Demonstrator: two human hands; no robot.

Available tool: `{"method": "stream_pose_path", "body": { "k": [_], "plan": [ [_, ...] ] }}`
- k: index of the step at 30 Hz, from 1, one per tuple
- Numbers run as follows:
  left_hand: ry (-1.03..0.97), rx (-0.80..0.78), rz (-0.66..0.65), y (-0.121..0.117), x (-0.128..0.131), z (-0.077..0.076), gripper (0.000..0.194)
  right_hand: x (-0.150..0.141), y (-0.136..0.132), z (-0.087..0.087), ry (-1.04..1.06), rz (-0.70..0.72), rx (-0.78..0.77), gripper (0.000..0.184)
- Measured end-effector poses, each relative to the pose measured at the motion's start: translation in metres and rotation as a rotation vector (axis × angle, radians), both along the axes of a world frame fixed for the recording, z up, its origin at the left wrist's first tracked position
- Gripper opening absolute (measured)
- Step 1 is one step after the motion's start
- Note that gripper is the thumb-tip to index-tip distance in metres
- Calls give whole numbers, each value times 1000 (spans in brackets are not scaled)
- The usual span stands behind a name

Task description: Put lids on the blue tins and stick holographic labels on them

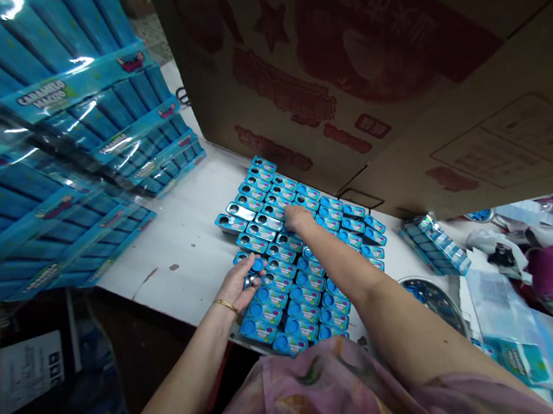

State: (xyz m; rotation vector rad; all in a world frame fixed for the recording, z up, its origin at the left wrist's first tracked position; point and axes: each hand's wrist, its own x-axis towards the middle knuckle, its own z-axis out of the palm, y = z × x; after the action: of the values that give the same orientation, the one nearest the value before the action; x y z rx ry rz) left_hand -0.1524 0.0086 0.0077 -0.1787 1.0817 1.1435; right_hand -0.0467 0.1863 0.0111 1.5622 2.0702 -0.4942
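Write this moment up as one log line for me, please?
left hand: cupped against edge of blue tins | right hand: fingertips on a far-row tin | tins: packed rows on white table | behind: cardboard box

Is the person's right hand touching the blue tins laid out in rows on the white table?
Touching. The head view shows the right hand resting fingers-down on the blue tins near the block's far side, with no gap visible.

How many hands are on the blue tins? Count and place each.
2. The left hand rests at the near-left edge of the blue tins; the right hand reaches onto the far rows. No others show.
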Motion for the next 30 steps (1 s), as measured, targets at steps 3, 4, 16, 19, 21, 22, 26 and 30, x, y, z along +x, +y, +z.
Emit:
{"method": "stream_pose_path", "body": {
  "k": [3, 4, 16, 19, 21, 22, 26, 30],
  "plan": [
    [8, -14, 5, -2, 1, 0, 16, 2, 3, 5, 1, 11, -10, 45],
    [9, -15, 7, -2, 2, -1, 16, 5, 0, 8, 11, 16, 1, 46],
    [68, 46, 23, 5, 20, -8, 26, 30, -96, 2, 778, -58, -89, 14],
    [49, 38, 44, 1, 13, -4, 20, 37, -78, 6, 606, -168, 17, 16],
    [-14, 33, 46, -3, 6, -1, 13, 37, -63, 9, 430, -143, 108, 18],
    [-48, 32, 47, -5, 3, -1, 12, 34, -56, 10, 336, -104, 123, 21],
    [-114, 67, 60, -12, -6, 0, 18, 9, -38, 4, 69, 39, 31, 38],
    [-108, 121, 80, -15, -8, -2, 15, -8, -28, -8, 20, 48, -25, 39]
  ]
}}
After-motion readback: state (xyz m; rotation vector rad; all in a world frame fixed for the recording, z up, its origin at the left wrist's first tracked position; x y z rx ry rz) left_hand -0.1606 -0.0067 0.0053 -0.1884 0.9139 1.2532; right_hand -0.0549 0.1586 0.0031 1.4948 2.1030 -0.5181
